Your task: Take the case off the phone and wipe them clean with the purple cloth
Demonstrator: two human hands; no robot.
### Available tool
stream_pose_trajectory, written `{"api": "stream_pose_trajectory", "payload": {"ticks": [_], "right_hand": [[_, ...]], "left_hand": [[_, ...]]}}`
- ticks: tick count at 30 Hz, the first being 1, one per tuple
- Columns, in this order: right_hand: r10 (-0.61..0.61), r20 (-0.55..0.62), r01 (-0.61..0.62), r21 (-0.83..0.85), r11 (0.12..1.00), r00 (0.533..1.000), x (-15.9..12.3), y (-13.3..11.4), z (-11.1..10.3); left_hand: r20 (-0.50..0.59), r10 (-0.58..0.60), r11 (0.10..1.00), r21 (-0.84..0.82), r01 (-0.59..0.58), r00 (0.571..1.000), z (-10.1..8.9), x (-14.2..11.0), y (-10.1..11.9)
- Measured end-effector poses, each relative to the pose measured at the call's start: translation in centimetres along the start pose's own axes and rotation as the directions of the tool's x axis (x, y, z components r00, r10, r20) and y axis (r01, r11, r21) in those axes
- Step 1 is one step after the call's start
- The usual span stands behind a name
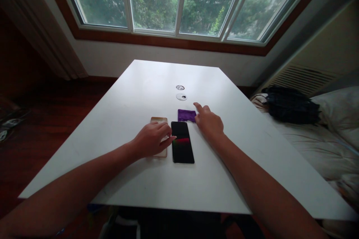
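My left hand (153,139) hovers over or rests on a clear, gold-edged phone case (159,119), covering much of it. Its fingers are bent, with a gap to the thumb, whose tip reaches over the left edge of a black smartphone (183,151). The phone lies flat with a red and green reflection across its dark screen. At the right end of a small purple cloth (186,115), my right hand (209,121) has its index finger stretched out and its other fingers bent. The thumb is at the cloth's edge; whether it presses on it I cannot tell.
Two small round discs (181,97) lie farther back on the white table (134,93). Beyond the table is a wall with a window (154,3). A dark bag (293,104) rests on the pale bedding (303,145) at the right.
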State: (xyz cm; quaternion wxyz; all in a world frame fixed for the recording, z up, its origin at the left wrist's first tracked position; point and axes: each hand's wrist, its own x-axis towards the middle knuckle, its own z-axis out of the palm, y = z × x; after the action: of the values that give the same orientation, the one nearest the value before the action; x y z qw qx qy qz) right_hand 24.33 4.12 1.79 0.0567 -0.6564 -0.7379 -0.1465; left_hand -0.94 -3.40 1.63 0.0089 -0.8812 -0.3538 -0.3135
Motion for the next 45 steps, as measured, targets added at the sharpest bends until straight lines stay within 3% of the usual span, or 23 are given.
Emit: {"api": "stream_pose_trajectory", "payload": {"ticks": [39,45], "right_hand": [[-0.037,0.074,0.034,0.04,0.999,0.997,-0.4,-0.7,-1.0],[-0.009,0.051,0.006,0.048,0.999,0.999,-0.4,-0.5,-1.0]], "left_hand": [[-0.019,-0.028,0.997,-0.071,0.026,0.999,-0.7,0.2,0.6],[0.008,-0.038,0.98,-0.195,0.039,0.999,-1.4,0.0,0.7]]}}
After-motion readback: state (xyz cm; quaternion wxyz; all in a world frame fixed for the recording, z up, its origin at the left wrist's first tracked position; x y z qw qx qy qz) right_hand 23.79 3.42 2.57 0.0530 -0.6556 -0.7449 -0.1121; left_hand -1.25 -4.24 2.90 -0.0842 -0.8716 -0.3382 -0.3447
